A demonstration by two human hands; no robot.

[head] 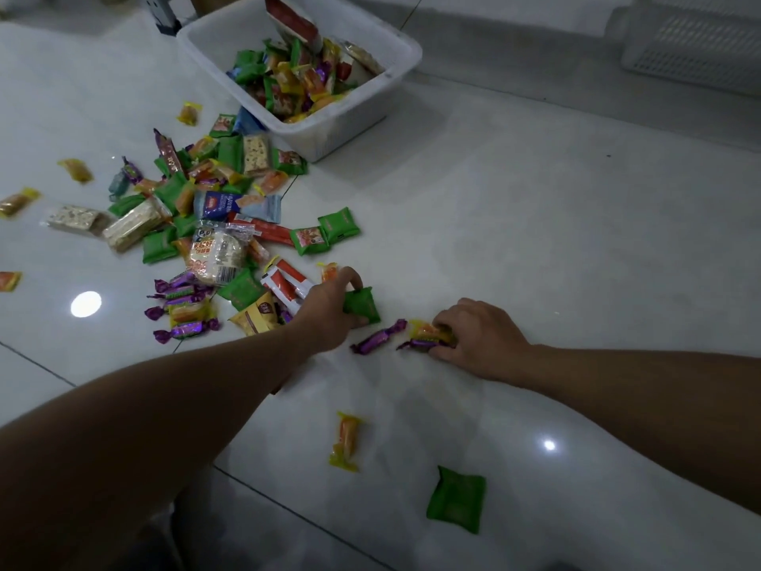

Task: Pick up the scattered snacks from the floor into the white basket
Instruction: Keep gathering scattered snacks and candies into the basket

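The white basket (pixel 362 113) stands at the top centre, partly filled with wrapped snacks. A big pile of scattered snacks (pixel 197 224) covers the floor to its lower left. My left hand (pixel 329 302) pinches a green packet (pixel 362 305) at the pile's near edge. My right hand (pixel 477 335) curls around a yellow-orange candy (pixel 426 331) and a purple candy under it, low on the floor. Another purple candy (pixel 376 337) lies between my hands. Nearer to me lie a yellow-orange candy (pixel 347 440) and a green packet (pixel 456 498).
The floor is glossy white tile with light glare spots. A second white perforated basket (pixel 696 43) sits at the top right. A grey furniture leg (pixel 158 14) stands behind the basket. Single candies lie far left near the frame edge.
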